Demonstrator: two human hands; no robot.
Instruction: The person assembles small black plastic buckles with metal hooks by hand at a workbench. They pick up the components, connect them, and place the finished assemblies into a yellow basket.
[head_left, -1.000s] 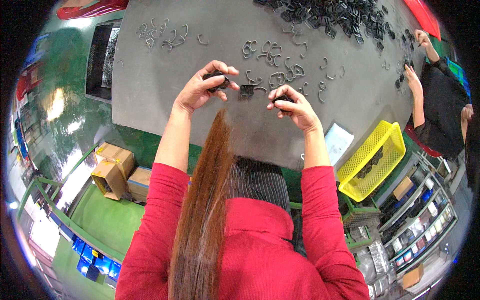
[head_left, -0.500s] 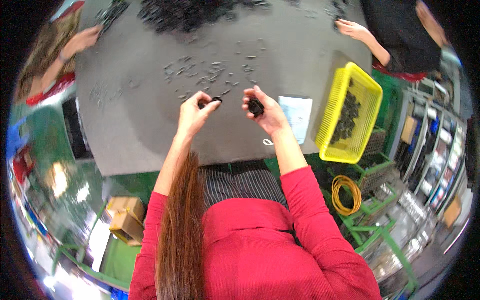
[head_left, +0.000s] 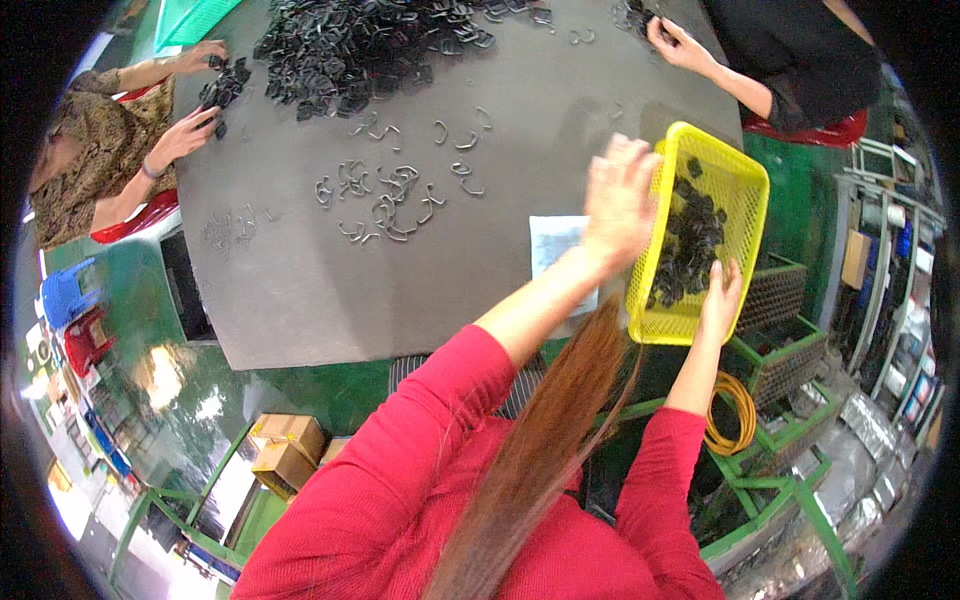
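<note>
While loose metal clips (head_left: pixel 385 195) lie scattered on the grey counter (head_left: pixel 300 290), the left hand (head_left: pixel 618 195) hovers with fingers spread and nothing in it at the yellow basket's (head_left: pixel 745 185) near rim. Farther right, the right hand (head_left: pixel 720 297) grips that basket's lower edge, dark clips (head_left: pixel 690 245) inside.

L hand (head_left: pixel 618 200) blurred, palm hidden
</note>
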